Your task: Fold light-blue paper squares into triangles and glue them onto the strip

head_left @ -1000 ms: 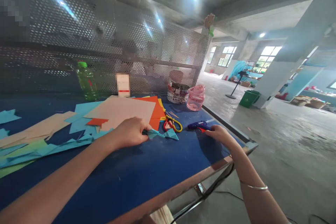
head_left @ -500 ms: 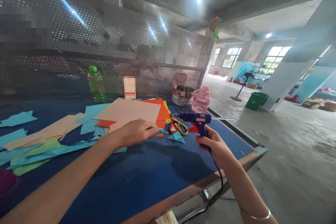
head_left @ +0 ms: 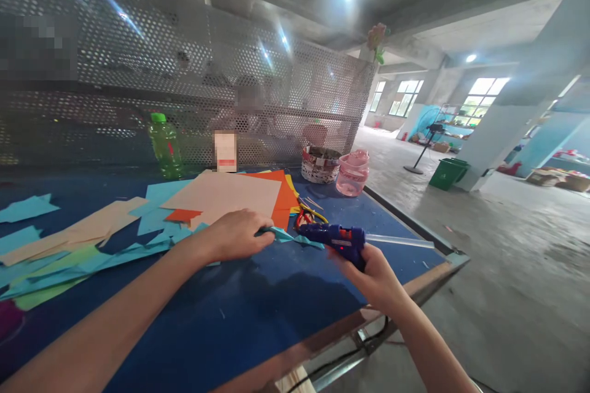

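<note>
The right hand [head_left: 375,276] grips a glue gun [head_left: 334,238] very near the teal paper [head_left: 282,234] pinched by the left hand [head_left: 235,236], so its nozzle may burn those fingers.

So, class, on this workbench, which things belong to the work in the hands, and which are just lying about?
In use: left hand pinching a teal paper piece; right hand gripping a blue hot glue gun with its glue stick.
Lying about: scissors, beige card, orange card, pink plastic jar, green bottle.
</note>
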### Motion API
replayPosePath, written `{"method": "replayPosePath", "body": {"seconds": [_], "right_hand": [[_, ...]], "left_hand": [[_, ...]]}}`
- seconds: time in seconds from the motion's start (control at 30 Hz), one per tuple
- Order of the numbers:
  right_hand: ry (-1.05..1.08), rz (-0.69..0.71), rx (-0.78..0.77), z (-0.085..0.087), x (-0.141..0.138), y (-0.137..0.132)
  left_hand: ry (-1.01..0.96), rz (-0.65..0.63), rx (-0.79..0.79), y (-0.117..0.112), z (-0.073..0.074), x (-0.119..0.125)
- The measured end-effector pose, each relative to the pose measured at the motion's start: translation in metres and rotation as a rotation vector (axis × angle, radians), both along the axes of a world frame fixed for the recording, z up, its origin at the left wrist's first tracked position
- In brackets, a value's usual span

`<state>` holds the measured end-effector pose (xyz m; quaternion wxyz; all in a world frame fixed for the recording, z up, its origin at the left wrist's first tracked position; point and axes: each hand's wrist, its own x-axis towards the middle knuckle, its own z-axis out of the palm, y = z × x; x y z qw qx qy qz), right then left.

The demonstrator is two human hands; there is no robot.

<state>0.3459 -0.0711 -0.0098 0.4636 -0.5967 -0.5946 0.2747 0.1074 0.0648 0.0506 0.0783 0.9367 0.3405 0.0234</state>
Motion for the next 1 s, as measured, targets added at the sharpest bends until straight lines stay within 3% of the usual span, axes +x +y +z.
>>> {"method": "replayPosePath", "body": {"seconds": [0.17, 0.43, 0.67, 1.0], "right_hand": [[-0.184, 0.047, 0.032, -0.010, -0.002, -0.005], [-0.427, 0.049, 0.125, -0.004, -0.011, -0.006], [-0.490, 0.029, 0.105, -0.012, -0.011, -0.005], [-0.521, 0.046, 0.107, -0.007, -0.015, -0.008]], "left_hand": [[0.020, 0.002, 0.008, 0.001, -0.002, 0.001], [0.064, 0.016, 0.020, -0.003, -0.001, 0.003], [0.100, 0.039, 0.022, -0.005, 0.000, 0.006], [0.101, 0.032, 0.024, -0.007, 0.002, 0.005]]}}
